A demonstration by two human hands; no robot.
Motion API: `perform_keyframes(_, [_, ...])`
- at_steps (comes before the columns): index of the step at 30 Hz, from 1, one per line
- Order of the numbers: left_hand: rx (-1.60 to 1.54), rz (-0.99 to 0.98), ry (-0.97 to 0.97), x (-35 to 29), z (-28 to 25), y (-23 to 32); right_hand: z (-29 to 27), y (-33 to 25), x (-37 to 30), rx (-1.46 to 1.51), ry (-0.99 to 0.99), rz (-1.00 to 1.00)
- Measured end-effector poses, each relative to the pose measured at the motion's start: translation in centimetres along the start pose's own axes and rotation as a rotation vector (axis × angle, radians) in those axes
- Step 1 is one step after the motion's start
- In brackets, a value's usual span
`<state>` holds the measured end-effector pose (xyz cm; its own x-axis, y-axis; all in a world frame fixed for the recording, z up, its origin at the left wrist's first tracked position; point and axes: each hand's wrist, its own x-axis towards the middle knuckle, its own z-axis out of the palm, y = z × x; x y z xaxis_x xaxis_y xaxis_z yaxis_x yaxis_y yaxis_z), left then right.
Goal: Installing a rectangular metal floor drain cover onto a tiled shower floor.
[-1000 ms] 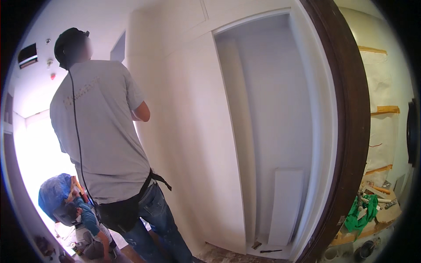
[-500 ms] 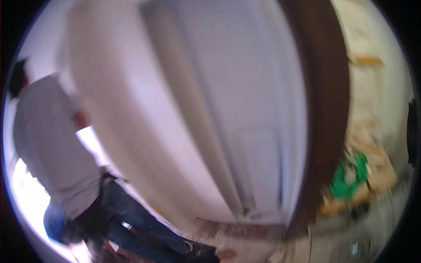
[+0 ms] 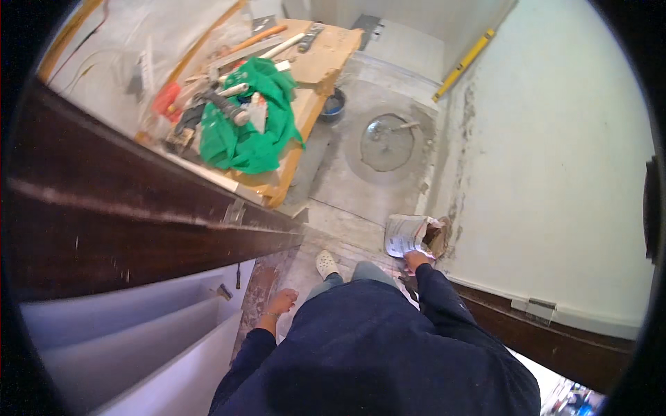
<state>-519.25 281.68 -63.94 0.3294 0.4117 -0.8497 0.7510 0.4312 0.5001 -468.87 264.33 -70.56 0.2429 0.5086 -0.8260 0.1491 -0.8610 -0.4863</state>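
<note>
My right hand (image 3: 416, 261) is in front of me on the right, its fingers curled. It overlaps the near edge of a white printed paper bag (image 3: 406, 234) with a torn brown mouth. Whether it touches the bag, and what it grips, I cannot make out. My left hand (image 3: 282, 302) hangs low at my left side, loosely bent, with nothing visible in it. Farther ahead, a round basin of wet grey mix (image 3: 386, 142) is on the floor with a pale-handled tool (image 3: 408, 125) lying in it.
A cardboard-covered surface (image 3: 336, 48) at left holds a green bag (image 3: 274, 149) and several tools. Beside it stands a dark bucket (image 3: 334, 105). A yellow level (image 3: 465, 64) leans by the right wall. Dark door frame pieces (image 3: 139, 201) flank me.
My view has swung away from a person in grey and a white door, down to the floor and bench. Both my hands have come into view.
</note>
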Motion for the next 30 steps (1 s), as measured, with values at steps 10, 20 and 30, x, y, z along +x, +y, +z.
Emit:
perform_keyframes(10, [0.371,0.211,-0.199,5.2,-3.7,9.6,-1.6,-1.6,-4.5,-0.977,0.255,-0.264])
perform_keyframes(20, [0.727,0.500,-0.282,14.1,-2.0,14.8,-10.7,-4.5,2.8,-0.976,0.186,-0.278])
perform_keyframes(30, [0.436,0.219,-0.298,32.0,3.1,39.7,-32.8,-9.5,22.1,-0.590,0.164,-0.236])
